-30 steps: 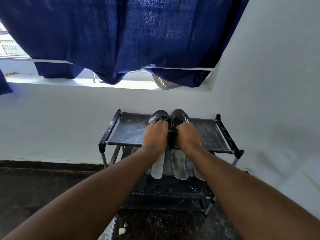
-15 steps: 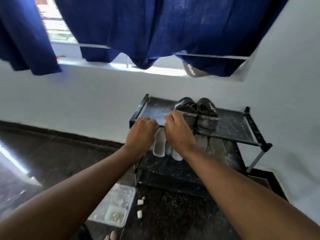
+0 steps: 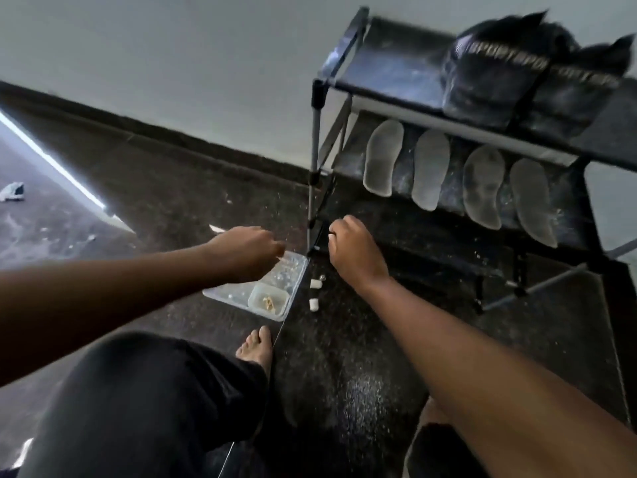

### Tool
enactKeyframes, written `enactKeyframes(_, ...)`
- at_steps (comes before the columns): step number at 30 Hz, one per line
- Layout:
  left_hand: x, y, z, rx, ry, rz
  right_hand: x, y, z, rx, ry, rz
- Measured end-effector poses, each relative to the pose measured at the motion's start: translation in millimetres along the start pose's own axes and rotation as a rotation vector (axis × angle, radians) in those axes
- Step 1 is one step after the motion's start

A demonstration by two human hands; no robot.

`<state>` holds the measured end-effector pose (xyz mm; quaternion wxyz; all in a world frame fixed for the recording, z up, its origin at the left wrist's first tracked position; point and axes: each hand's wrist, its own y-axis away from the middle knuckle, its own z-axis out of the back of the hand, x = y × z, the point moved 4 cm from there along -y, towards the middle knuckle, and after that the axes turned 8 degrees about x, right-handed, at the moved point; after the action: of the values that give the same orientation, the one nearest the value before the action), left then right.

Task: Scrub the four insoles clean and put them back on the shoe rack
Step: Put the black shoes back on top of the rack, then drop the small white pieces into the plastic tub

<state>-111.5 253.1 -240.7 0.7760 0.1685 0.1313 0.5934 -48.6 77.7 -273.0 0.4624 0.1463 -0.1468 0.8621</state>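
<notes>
All four insoles (image 3: 458, 177) lie side by side on the middle shelf of the rack (image 3: 315, 160), heels toward the near edge, under the top shelf where a pair of dark shoes (image 3: 524, 74) sits. Judging from that, the work looks either barely begun or nearly over: the insoles are in their place on the rack, but the two on the right show dark smudges, so I would guess the scrubbing is not yet done. No brush or cloth is visible in either hand. The left hand (image 3: 246, 251) reaches over the far corner of a clear tray (image 3: 241, 294) on the floor, fingers curled downward; whether it grips anything there cannot be told, since the fingertips are blurred against the plastic. The right hand (image 3: 351, 251) hangs beside the rack's near left leg, fingers loosely curled, holding nothing that shows. The insoles are up and to the right of both hands, well apart from the left and nearer the right, with neither hand touching them. Two small white bits (image 3: 314, 293) lie on the dark floor between tray and right hand.
</notes>
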Motion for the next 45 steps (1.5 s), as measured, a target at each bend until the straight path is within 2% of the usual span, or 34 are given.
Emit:
enactKeyframes(6,33.0,-51.3,-77.0,0.087,0.230,0.032,-29.9,5.7,-105.3,0.224,-0.131,-0.260)
enactKeyframes(11,26.2,-92.3,-161.3,0.186,0.359,-0.013,-42.8,15.7,-181.5,0.373,-0.175,-0.324)
enactKeyframes(15,22.0,-117.9,-206.5,0.156,0.450,-0.020,-61.8,25.6,-233.1,0.453,-0.165,-0.430)
enactKeyframes(20,31.1,-137.4,-242.7,0.019,0.624,0.059,-76.2,25.7,-269.7,0.487,-0.172,-0.636)
enactKeyframes(25,28.8,-140.5,-266.4,-0.058,0.711,0.191,-75.2,21.1,-302.4,0.410,-0.298,-0.823)
enactKeyframes(29,32.8,-142.2,-280.0,-0.057,0.693,0.194,-74.9,16.9,-311.9,0.354,-0.309,-0.937)
enactKeyframes(32,41.2,-148.0,-281.4,-0.094,0.721,0.241,-67.0,10.1,-301.8,0.266,-0.324,-0.887)
enactKeyframes(34,45.0,-153.9,-278.7,-0.148,0.781,0.306,-60.9,3.4,-291.7,0.179,-0.282,-0.701)
enactKeyframes(36,47.6,-159.3,-276.0,-0.197,0.871,0.369,-52.1,-6.4,-287.8,0.153,-0.236,-0.440)
enactKeyframes(40,56.2,-163.7,-272.3,-0.286,0.938,0.407,-36.2,-32.4,-291.5,0.216,-0.088,-0.151)
enactKeyframes(45,72.9,-164.9,-286.4,-0.242,0.848,0.461,-28.9,-52.1,-308.5,0.436,0.142,-0.078)
